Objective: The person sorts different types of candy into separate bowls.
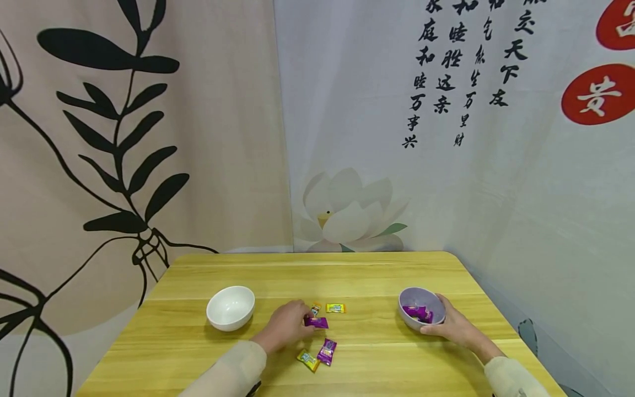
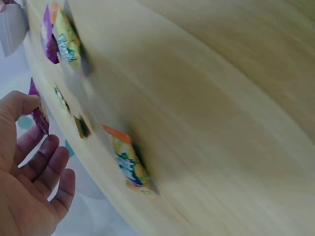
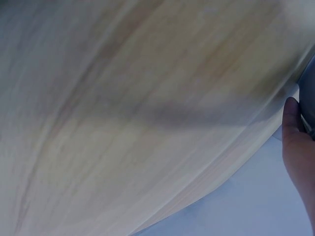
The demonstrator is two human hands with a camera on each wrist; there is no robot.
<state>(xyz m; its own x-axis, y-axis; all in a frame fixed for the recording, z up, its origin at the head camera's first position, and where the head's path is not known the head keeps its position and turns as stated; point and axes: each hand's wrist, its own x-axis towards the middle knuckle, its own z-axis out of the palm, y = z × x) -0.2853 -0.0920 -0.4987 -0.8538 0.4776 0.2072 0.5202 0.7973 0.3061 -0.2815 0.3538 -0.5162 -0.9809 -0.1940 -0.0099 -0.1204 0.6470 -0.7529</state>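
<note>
My left hand [image 1: 297, 322] lies on the wooden table [image 1: 357, 275] and pinches one end of a purple wrapped candy [image 1: 317, 322]. In the left wrist view the thumb meets that purple candy [image 2: 38, 115] above loosely bent fingers [image 2: 49, 162]. Other wrapped candies lie around it: an orange-yellow one [image 1: 315, 309], a yellow one [image 1: 335, 308], and a purple one [image 1: 327, 351] beside a yellow one [image 1: 308, 359]. My right hand [image 1: 448, 326] curls round the near side of a lilac bowl [image 1: 409, 297] that holds purple candies [image 1: 420, 313].
An empty white bowl [image 1: 230, 307] stands left of my left hand. Printed curtains hang close behind the table and along its right side. The table's right edge runs just past my right forearm [image 1: 501, 364].
</note>
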